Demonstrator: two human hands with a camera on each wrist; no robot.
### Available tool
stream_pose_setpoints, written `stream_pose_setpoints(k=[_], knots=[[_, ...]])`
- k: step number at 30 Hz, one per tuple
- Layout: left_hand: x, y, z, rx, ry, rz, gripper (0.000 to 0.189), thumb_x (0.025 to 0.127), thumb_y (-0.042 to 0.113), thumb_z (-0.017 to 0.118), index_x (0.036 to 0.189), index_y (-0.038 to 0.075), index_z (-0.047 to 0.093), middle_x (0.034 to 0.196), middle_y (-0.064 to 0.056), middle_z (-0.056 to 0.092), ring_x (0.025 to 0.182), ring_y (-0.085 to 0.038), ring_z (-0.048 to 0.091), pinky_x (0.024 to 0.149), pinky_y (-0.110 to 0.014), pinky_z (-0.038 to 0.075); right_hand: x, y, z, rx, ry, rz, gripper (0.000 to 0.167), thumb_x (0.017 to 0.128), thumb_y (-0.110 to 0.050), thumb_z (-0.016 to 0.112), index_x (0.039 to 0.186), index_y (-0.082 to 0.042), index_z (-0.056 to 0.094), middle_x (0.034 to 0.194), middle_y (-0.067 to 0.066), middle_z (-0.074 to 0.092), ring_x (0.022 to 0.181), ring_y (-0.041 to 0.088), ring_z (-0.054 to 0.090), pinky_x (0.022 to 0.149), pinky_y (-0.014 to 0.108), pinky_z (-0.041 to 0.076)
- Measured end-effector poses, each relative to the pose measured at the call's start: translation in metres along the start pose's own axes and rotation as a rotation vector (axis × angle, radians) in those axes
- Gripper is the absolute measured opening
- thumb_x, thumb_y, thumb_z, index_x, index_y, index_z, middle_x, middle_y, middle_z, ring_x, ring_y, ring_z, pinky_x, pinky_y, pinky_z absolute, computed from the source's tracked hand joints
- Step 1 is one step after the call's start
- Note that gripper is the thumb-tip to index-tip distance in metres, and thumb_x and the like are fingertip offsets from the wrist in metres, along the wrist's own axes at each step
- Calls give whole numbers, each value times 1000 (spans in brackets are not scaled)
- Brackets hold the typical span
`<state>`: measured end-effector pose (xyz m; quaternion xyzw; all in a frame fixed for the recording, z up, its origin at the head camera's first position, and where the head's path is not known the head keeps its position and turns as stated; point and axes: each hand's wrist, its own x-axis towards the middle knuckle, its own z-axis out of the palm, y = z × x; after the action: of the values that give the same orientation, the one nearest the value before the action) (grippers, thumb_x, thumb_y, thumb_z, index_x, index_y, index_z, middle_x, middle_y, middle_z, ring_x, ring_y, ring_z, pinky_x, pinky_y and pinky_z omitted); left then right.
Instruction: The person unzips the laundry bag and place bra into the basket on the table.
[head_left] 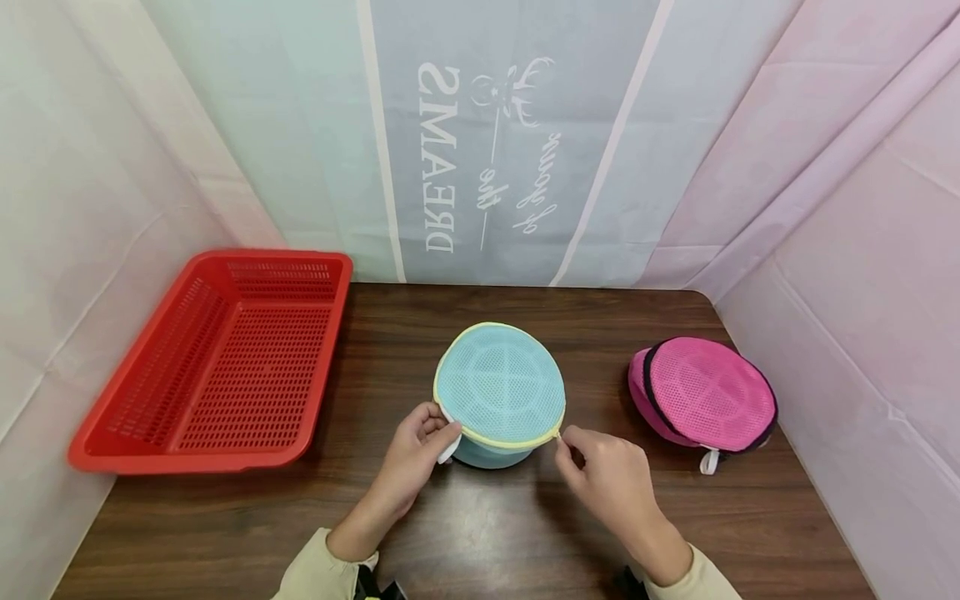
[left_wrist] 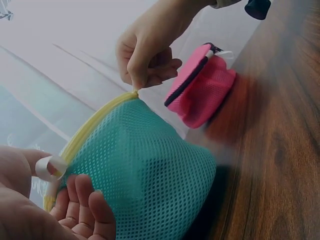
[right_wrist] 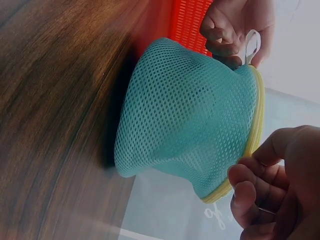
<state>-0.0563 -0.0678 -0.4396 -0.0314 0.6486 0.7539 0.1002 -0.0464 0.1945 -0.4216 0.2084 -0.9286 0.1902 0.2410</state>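
Observation:
A round turquoise mesh laundry bag (head_left: pixel 501 383) with a yellow zipper rim stands upright on the table, its lid lying over the top. At its front left, my left hand (head_left: pixel 422 446) holds the rim beside a white fabric loop (left_wrist: pixel 51 168), thumb above and fingers curled below. My right hand (head_left: pixel 611 475) pinches the zipper at the front right of the rim, thumb against the index finger; the small pull is mostly hidden by the fingertips. In the right wrist view, the bag's mesh side (right_wrist: pixel 170 107) bulges and creases below the yellow zipper (right_wrist: pixel 257 115).
A pink mesh bag (head_left: pixel 712 396) with a black zipper rim and a white loop sits to the right. On the left stands a red perforated plastic basket (head_left: pixel 330 367). Printed cloth (head_left: pixel 510 258) hangs behind the dark wooden table (head_left: pixel 495 533), with pale cloth along both sides.

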Motion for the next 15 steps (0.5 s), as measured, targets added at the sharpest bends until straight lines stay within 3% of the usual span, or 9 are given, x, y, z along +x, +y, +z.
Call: stream_pose_setpoints(k=[6, 10, 15], knots=[[0, 0, 1, 12, 16, -17, 14, 103, 12, 57, 100, -2, 54, 85, -7, 62, 76, -17, 60, 62, -25, 50, 0, -3, 1, 14, -15, -45, 35, 79, -9, 64, 61, -24, 38, 61, -19, 22, 54, -2, 23, 46, 18, 18], [0, -1, 1, 2, -10, -34, 21, 107, 16, 50, 95, -1, 54, 86, -8, 59, 76, -17, 59, 62, -25, 50, -1, -6, 3, 23, -22, -85, 33, 80, -11, 64, 61, -24, 40, 62, -19, 21, 54, -2, 23, 47, 17, 20], [-2, -2, 3, 13, -43, -39, 24, 108, 20, 50, 100, -2, 56, 86, -8, 58, 75, -17, 58, 63, -24, 51, -2, -8, 4, 37, -22, -116, 33, 80, -10, 64, 62, -24, 40, 63, -18, 20, 55, -2, 21, 48, 16, 17]])
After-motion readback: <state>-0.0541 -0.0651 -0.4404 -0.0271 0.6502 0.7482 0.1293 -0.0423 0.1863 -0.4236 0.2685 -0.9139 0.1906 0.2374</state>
